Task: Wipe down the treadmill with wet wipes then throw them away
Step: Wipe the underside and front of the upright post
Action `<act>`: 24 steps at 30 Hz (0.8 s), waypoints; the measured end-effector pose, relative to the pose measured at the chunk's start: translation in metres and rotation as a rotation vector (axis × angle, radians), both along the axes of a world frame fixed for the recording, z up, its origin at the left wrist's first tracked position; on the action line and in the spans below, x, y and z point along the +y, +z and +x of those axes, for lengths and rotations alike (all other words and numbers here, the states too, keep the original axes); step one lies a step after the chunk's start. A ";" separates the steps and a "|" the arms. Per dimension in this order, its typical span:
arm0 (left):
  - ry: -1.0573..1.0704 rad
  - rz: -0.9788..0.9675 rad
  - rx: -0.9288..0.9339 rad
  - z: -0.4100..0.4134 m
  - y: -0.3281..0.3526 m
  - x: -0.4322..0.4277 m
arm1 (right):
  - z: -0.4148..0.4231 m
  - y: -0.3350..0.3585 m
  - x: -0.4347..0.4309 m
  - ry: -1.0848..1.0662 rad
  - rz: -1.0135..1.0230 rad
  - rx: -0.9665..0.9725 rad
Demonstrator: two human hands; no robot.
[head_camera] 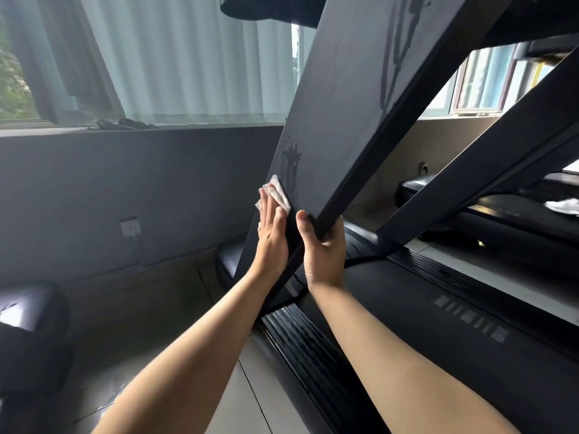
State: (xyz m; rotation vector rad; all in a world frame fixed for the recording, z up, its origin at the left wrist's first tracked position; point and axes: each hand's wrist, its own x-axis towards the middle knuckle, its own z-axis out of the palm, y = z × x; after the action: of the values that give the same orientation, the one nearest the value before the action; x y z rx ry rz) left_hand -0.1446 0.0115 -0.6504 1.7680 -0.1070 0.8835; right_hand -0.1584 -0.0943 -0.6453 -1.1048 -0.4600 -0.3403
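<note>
A sheer pale curtain (pixel 188 57) hangs across the far window (pixel 44 89), letting in soft daylight. Green foliage (pixel 12 76) shows at the far left. Below the sill (pixel 47 130) runs a dark grey wall (pixel 94 183) with a white socket (pixel 130 227). A second window (pixel 479 79) lies far right. The near floor (pixel 250 399) is pale tile with thin dark joints.

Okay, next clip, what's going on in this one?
A person is wiping down a treadmill. The left hand presses a white wet wipe flat against the outer face of the slanted upright, low down. The right hand grips the upright's edge beside it. Wet streaks show on the face just above the wipe. A crumpled white piece lies on the machine at far right.
</note>
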 end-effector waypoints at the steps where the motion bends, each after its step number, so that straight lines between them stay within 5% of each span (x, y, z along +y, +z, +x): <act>1: 0.028 -0.005 0.016 0.007 0.004 0.005 | 0.000 0.000 0.000 -0.007 -0.006 0.002; 6: 0.050 -0.121 0.116 0.012 0.008 0.006 | 0.001 -0.001 -0.002 0.009 -0.013 0.023; 17: 0.099 0.336 -0.081 -0.028 -0.023 -0.037 | -0.001 0.009 -0.011 0.086 0.030 -0.032; 24: 0.079 0.129 -0.002 -0.007 0.034 -0.016 | -0.007 0.037 -0.020 0.012 0.079 -0.047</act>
State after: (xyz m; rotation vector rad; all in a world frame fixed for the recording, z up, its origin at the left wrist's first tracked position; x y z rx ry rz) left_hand -0.1517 -0.0048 -0.6160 1.9025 -0.0984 0.9531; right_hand -0.1653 -0.1140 -0.6078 -1.0184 -0.4909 -0.3720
